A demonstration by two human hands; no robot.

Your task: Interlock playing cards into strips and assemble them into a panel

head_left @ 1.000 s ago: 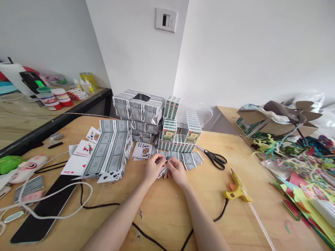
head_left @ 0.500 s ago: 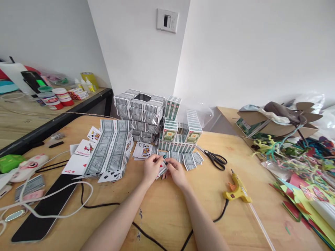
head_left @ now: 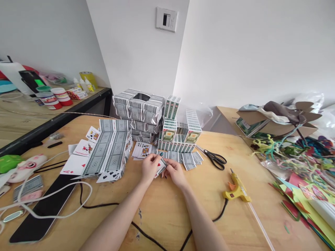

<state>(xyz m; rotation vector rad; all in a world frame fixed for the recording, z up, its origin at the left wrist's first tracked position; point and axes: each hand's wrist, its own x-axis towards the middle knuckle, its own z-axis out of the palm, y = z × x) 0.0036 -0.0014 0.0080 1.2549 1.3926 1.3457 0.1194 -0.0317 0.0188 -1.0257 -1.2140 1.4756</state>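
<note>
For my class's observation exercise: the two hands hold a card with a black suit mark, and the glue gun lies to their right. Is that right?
Not quite: in the head view, the card held by the left hand and right hand shows a red suit mark, not a black one. The glue gun does lie to their right.

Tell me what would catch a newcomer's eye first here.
Probably the grey-patterned block built of playing cards, with a dark opening in its top, standing at the back of the table against the wall corner. Next, likely the left hand and right hand in the middle, holding a card with a red heart. The bright yellow glue gun stands out to their right.
</note>
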